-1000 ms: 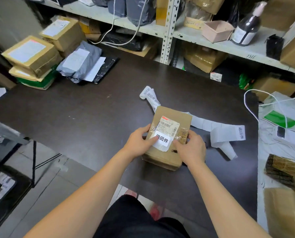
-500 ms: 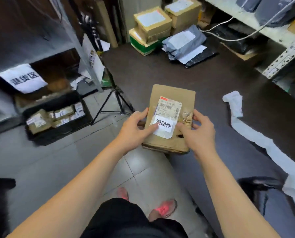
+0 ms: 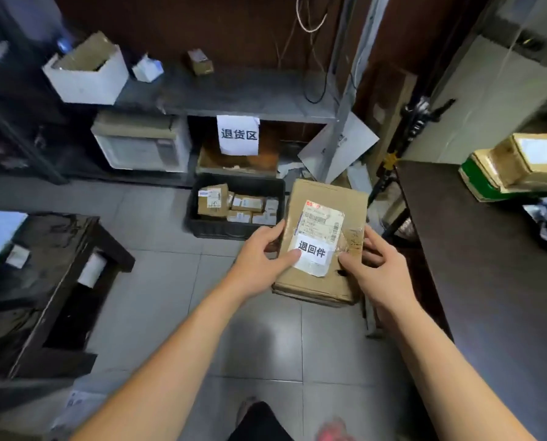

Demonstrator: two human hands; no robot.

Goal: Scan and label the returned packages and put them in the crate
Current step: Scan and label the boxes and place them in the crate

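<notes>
Swung clear of the counter (image 3: 488, 249), the package (image 3: 324, 194) now hangs over the floor tiles, facing the shelves; half a second ago it was only just past the counter's edge. The left grip (image 3: 259, 253) pinches its left edge, thumb lying on the white label (image 3: 311, 251). The right grip (image 3: 374, 265) clasps the right edge, thumb on the taped top. The black crate (image 3: 214, 230) sits on the floor beyond the left grip and slightly to its left, below a paper sign (image 3: 238, 135). It already holds several labelled boxes (image 3: 234, 206). The drop probably goes best by reaching forward and down, keeping the label up, lowering the package beside those boxes, then letting go.
</notes>
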